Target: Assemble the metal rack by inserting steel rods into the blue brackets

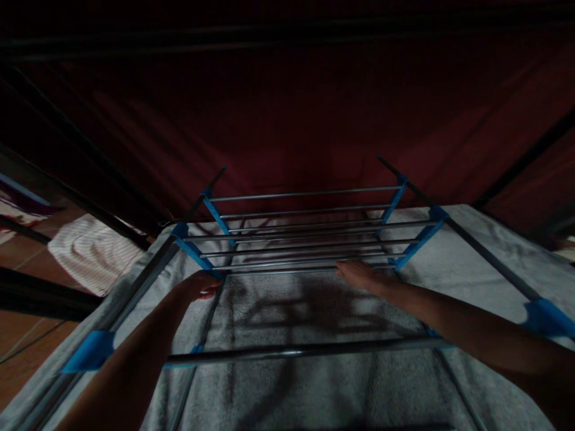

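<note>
A rack of metal tubes and blue plastic connectors, a shoe rack by its look, lies on a grey blanket [309, 302]. My left hand [203, 285] has its fingers curled at the lower end of a blue connector [193, 248] on the left side. Fingers of my right hand [357, 274] close over the lowest metal tube [287, 271] of the nearer shelf, toward its right end. On the right, another blue connector [420, 239] joins the shelf tubes to a long side pole [489, 254]. A thicker cross tube [291, 351] runs between my forearms, nearer to me.
Dark red cloth [296, 114] hangs behind the rack, below a dark frame bar [269, 37]. A striped cloth [92, 248] drapes at the left over a tiled floor [27, 341]. Blue connectors [92, 352] sit on the near side poles.
</note>
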Motion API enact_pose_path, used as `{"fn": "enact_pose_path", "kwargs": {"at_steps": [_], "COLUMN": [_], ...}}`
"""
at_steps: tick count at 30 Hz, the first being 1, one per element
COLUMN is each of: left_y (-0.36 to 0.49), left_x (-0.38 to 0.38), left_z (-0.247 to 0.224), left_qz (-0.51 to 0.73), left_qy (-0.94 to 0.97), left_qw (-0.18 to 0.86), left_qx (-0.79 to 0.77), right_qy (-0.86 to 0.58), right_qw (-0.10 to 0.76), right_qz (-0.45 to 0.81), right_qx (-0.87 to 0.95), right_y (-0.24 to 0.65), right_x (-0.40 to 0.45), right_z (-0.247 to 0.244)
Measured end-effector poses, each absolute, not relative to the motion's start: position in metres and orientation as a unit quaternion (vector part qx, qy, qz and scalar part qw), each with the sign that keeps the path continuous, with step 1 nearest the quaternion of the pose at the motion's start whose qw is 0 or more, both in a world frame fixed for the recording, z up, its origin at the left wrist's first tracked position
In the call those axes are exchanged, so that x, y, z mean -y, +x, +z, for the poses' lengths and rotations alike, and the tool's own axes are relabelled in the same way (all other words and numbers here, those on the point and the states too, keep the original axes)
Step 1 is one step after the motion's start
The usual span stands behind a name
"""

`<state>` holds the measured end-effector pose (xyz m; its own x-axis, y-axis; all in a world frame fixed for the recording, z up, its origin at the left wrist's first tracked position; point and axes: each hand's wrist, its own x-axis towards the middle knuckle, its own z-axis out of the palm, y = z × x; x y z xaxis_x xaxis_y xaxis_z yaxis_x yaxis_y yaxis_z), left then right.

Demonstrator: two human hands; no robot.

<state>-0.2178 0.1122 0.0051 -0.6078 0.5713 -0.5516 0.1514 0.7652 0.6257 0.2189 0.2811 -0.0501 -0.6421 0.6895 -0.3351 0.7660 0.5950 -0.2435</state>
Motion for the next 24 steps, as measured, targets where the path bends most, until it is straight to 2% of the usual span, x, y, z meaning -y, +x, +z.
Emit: {"fn": "enact_pose_path", "kwargs": {"at_steps": [9,16,24], "left_y": [-0.205,-0.205,-0.212], "left_x": [-0.119,-0.114,-0.108], "left_z": [-0.007,-0.002,-0.004], "left_qz": [0.247,0.251,0.270], "left_qy": [0.175,0.183,0.206], "left_qw": [0.358,0.387,0.401], "left_qx": [-0.883,-0.868,-0.851], "right_qy": [0.357,0.340,0.311], "right_qw": [0.089,0.058,0.009], "right_qz": [-0.187,-0.210,-0.230], "right_qx": [-0.911,-0.915,-0.922], "right_y": [0.203,0.178,0.181], "right_x": [-0.273,-0.264,-0.270], "right_z": [-0.048,-0.050,-0.075]}}
